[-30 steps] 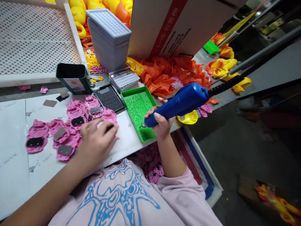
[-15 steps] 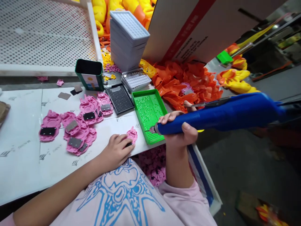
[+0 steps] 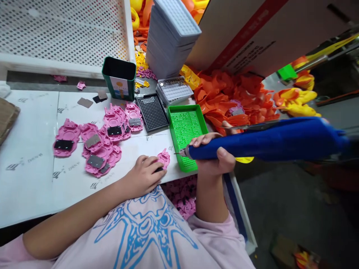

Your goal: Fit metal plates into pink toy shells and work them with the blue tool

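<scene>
My right hand (image 3: 214,155) is wrapped round a blue electric screwdriver (image 3: 266,140), its tip hovering over the near part of a green perforated tray (image 3: 183,129). My left hand (image 3: 144,175) presses a single pink plastic part (image 3: 164,158) down on the white table (image 3: 33,179) near its front edge, just left of the tray. A heap of similar pink parts (image 3: 101,138) with grey and black plates lies further left.
A black perforated tray (image 3: 153,112), a grey tray (image 3: 175,89) and a tall stack of grey trays (image 3: 171,37) stand behind. A green tin (image 3: 119,78), orange parts (image 3: 232,97), yellow parts (image 3: 297,102), a cardboard box (image 3: 252,33) and a white perforated panel (image 3: 64,33) surround them.
My left hand drew one pink part from the heap toward the table's front edge. The screwdriver swung flatter, its tip staying over the green tray. The camera view shifted right.
</scene>
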Demonstrator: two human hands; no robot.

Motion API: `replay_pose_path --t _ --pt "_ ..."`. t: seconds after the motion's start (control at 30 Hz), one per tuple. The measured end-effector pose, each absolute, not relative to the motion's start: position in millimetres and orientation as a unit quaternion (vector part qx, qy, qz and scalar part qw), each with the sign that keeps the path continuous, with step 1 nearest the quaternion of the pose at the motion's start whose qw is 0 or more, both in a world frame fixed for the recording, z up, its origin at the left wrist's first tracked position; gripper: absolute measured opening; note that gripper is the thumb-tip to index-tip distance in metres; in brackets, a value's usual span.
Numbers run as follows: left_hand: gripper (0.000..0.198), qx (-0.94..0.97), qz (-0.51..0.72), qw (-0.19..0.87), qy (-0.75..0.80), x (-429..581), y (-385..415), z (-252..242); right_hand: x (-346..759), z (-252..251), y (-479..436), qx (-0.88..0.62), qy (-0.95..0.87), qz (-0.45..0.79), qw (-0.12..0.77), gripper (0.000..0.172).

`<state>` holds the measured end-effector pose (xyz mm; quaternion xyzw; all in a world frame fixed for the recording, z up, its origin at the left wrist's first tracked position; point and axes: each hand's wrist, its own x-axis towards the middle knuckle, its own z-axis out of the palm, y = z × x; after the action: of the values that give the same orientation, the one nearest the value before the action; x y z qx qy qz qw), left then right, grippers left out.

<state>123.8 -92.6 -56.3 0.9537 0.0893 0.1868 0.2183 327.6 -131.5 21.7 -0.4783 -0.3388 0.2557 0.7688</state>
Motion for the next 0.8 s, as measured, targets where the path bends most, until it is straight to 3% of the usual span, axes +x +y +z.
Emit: replay_pose_path --t 0.1,0.5,0.8 --pt "0.024 0.953 0.186 0.22 0.091 124 -92 -55 339 28 -136 -0.481 -0.336 0.199 0.785 0.012" --pt "0.027 0.951 0.179 0.232 0.097 124 -93 -57 344 7 -138 -0.565 -0.283 0.218 0.744 0.037" --pt "0.027 0.949 0.185 0.237 0.094 125 -92 -55 345 5 -139 -0.544 -0.278 0.227 0.758 0.03"
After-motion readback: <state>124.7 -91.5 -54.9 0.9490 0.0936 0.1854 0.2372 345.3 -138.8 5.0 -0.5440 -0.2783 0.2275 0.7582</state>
